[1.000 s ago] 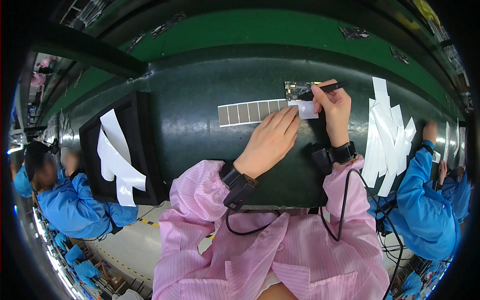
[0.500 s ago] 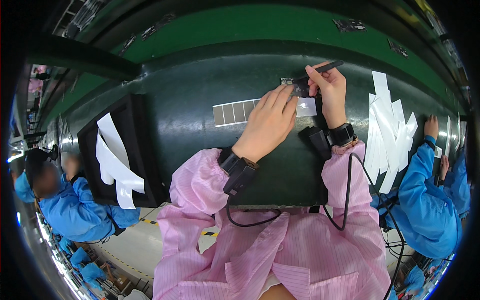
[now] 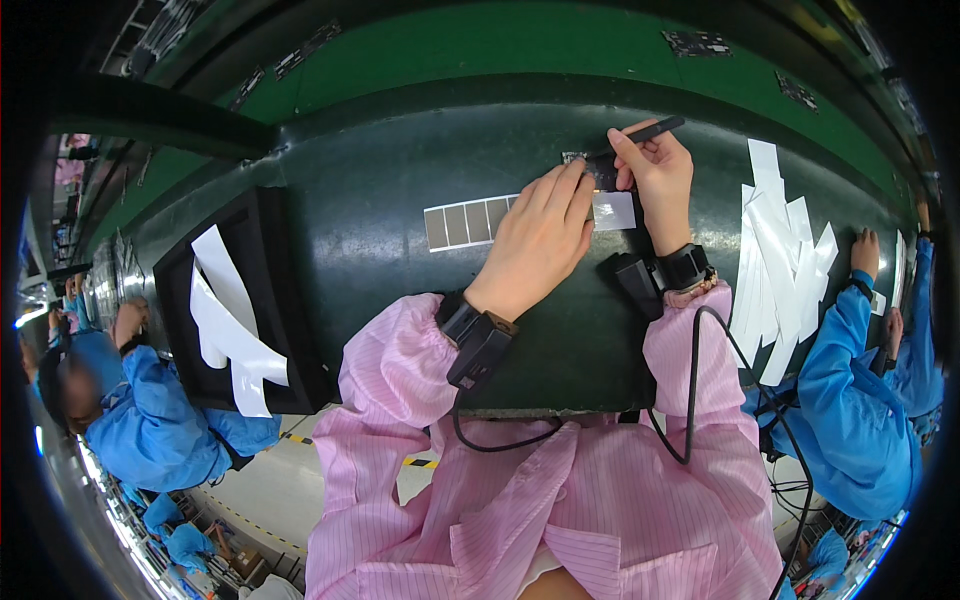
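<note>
A small dark circuit board point(image 3: 604, 173) lies on the bench in front of me. My left hand point(image 3: 535, 240) rests across its left side with fingers stretched out, fingertips on the board. My right hand point(image 3: 660, 185) pinches a black pen-like tool point(image 3: 658, 129) at the board's right side; the tool's lower tip is hidden by the fingers. Under my left hand runs a white strip with grey-brown rectangular labels point(image 3: 467, 225). Its bare, glossy end point(image 3: 616, 211) shows between my hands, just below the board.
At left, a black tray point(image 3: 310, 330) holds peeled white strips point(image 3: 235, 325). More white strips point(image 3: 778, 255) are piled at right. Beyond the bench edge, several circuit boards point(image 3: 697, 44) lie on a green surface. Co-workers in blue point(image 3: 858, 400) sit on both sides. Black cables hang from my wrist devices.
My left fingertips have shifted slightly up the board, and my right hand has barely moved. The boards on the green surface have slid a little left. The left co-worker has changed posture.
</note>
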The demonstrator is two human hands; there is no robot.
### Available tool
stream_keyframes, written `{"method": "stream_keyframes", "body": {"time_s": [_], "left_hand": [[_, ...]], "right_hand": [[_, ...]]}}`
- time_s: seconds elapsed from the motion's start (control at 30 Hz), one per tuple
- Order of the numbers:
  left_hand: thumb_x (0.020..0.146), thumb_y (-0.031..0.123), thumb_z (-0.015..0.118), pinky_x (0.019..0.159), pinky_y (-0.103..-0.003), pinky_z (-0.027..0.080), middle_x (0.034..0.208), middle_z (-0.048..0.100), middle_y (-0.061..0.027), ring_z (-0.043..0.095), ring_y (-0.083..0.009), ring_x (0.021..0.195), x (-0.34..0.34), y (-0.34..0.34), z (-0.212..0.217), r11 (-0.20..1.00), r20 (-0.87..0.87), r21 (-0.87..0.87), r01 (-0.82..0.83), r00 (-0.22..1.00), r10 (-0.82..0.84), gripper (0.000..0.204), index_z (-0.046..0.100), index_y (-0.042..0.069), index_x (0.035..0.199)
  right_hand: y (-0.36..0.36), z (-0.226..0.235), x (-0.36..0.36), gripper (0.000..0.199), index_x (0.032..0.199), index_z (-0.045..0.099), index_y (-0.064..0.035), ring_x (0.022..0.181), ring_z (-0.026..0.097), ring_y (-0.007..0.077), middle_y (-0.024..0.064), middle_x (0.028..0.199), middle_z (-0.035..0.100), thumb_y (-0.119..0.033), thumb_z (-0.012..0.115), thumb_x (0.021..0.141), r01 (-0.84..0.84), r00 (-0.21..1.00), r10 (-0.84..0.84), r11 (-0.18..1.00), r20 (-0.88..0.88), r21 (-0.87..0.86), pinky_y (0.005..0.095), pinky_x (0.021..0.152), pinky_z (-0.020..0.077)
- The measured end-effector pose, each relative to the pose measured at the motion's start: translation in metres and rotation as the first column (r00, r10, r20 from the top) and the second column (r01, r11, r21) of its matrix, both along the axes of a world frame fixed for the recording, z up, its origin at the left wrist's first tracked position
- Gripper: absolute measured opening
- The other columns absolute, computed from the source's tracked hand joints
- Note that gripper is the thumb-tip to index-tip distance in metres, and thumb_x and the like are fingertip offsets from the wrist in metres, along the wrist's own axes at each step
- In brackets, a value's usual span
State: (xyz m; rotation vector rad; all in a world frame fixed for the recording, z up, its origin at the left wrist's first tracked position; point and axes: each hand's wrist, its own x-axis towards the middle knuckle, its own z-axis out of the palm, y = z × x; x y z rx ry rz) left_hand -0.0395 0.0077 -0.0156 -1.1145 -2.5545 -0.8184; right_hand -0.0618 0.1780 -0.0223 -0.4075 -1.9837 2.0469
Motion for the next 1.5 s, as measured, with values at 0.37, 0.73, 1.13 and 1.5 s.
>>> {"method": "stream_keyframes", "body": {"time_s": [0.37,0.73,1.13,1.5], "left_hand": [[0.078,0.017,0.069,0.085,-0.036,0.045,0.102,0.052,-0.0108,0.053,-0.0270,0.096,-0.041,0.021,0.010,0.996,-0.099,-0.070,0.046,0.994,-0.053,0.041,0.055,0.001,0.113],[0.078,0.021,0.072,0.099,-0.045,0.039,0.125,0.048,-0.0205,0.047,-0.0380,0.115,-0.177,-0.032,0.032,0.971,-0.468,-0.010,-0.239,0.860,0.206,0.058,0.048,0.001,0.127],[0.078,0.012,0.068,0.091,-0.041,0.045,0.117,0.055,-0.0125,0.054,-0.0312,0.108,-0.004,-0.011,0.029,0.986,-0.022,-0.033,0.163,0.986,-0.164,0.033,0.057,0.004,0.108],[0.079,0.009,0.065,0.088,-0.036,0.048,0.115,0.056,-0.0113,0.055,-0.0269,0.105,0.029,-0.002,0.007,0.990,-0.008,-0.041,0.135,0.991,-0.135,0.033,0.058,-0.001,0.110]], "right_hand": [[0.045,-0.001,0.018,0.015,0.088,0.063,0.0005,0.050,0.054,0.0100,0.0063,0.069,0.061,-0.012,0.070,0.085,0.278,0.949,-0.294,0.951,-0.117,-0.136,0.0214,0.047,0.0389],[0.046,-0.002,0.027,0.017,0.090,0.064,-0.0016,0.050,0.053,0.0094,0.0040,0.067,0.060,-0.017,0.070,0.085,0.241,0.960,-0.264,0.949,-0.092,-0.205,0.0215,0.048,0.0378],[0.015,0.012,0.048,0.012,0.089,0.063,-0.0010,0.053,0.055,0.0057,0.0019,0.067,0.062,-0.009,0.070,0.084,-0.034,0.999,0.034,0.998,0.006,0.061,0.0209,0.048,0.0416],[0.003,0.013,0.050,0.012,0.087,0.063,0.0003,0.051,0.057,0.0060,0.0042,0.065,0.064,-0.009,0.070,0.084,-0.092,0.996,0.088,0.972,0.027,0.214,0.0213,0.047,0.0435]]}}
